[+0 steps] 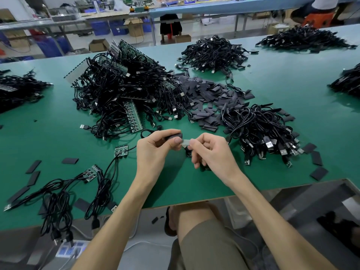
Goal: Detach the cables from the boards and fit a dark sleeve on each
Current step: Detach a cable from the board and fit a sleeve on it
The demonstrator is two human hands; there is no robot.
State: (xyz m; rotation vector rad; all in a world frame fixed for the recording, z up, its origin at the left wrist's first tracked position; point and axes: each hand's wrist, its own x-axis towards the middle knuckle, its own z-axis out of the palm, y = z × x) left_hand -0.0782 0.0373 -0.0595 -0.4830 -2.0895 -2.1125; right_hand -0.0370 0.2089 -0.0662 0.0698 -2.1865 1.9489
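My left hand [155, 147] pinches a dark sleeve [174, 136] above the green table [58, 137]. My right hand [208, 151] pinches a small pale board end [186, 141] that meets the sleeve's opening. A black cable [145, 132] loops out behind my left hand. A big tangle of black USB cables on green boards [124, 94] lies behind the hands. Loose dark sleeves [210, 98] are heaped to its right. A few boards with cables [91, 173] lie at the near left.
A pile of sleeved cables [259, 129] sits to the right of my hands, with more cable heaps [214, 53] further back. Stray sleeves [316, 158] dot the table's near right and left. The table edge runs just above my knee [194, 217].
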